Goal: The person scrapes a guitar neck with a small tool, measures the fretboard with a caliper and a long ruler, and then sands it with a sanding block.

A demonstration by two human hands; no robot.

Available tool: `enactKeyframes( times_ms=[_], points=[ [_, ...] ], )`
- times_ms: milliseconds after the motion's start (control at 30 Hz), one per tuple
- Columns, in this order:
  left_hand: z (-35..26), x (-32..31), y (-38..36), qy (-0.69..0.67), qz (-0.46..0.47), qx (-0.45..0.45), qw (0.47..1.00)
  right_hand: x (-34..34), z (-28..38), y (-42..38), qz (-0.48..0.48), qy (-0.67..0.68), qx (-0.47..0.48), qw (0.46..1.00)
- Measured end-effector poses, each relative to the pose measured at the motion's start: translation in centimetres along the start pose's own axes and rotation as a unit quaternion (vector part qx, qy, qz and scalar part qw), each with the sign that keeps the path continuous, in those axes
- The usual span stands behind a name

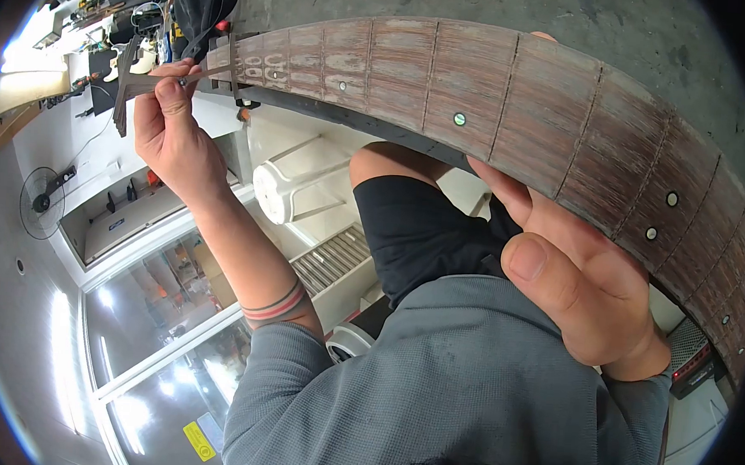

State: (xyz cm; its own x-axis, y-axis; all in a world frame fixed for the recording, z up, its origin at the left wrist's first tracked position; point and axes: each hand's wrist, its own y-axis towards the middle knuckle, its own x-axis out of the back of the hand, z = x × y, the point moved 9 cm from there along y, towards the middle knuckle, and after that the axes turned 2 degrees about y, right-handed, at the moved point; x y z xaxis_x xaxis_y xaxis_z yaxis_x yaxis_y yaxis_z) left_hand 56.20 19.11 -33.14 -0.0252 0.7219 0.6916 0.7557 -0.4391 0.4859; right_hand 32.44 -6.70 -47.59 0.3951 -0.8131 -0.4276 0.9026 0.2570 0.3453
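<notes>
Across the top of the head view runs a long guitar-like neck with a worn reddish-brown fretboard (551, 98), dark fret lines and pale round inlays. My right hand (587, 275) cradles it from beneath at the near edge. Its thumb lies along the near side, a fingertip shows over the far edge, and the other fingers are partly hidden under the wood. At the neck's left end my left hand (175, 114) is closed, pinching a dark tool (125, 89) with a long crosspiece. A thin arm of this tool reaches toward the narrow end of the fretboard.
Below the neck are my black shorts (428, 227) and a white stool (274, 191). A black bag (203, 5) and cluttered gear lie at the upper left. A wall fan (42, 202) and glass panels fill the left side. A grey speaker-like box (685, 350) stands at right.
</notes>
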Motion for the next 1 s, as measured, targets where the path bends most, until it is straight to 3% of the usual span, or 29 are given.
enactKeyframes(
  times_ms=[200,300,467,600,1000],
  points=[
    [-0.6,-0.1,0.3,0.023,-0.009,-0.018,1.0,-0.1,0.2,0.3,-0.015,0.01,-0.007,1.0],
    [-0.4,-0.3,0.1,-0.034,0.008,0.047,0.998,-0.2,0.4,0.2,-0.016,0.01,-0.004,1.0],
    [3.7,3.0,1.4,-0.014,-0.015,0.078,0.997,-0.5,0.2,0.1,0.006,0.014,0.019,1.0],
    [5.5,3.3,1.8,-0.015,-0.002,0.107,0.994,-0.3,0.5,0.3,-0.03,0.02,-0.003,0.999],
    [6.4,4.5,2.2,0.069,0.004,0.054,0.996,-0.4,0.3,0.2,-0.043,0.056,-0.001,0.998]
  ],
)
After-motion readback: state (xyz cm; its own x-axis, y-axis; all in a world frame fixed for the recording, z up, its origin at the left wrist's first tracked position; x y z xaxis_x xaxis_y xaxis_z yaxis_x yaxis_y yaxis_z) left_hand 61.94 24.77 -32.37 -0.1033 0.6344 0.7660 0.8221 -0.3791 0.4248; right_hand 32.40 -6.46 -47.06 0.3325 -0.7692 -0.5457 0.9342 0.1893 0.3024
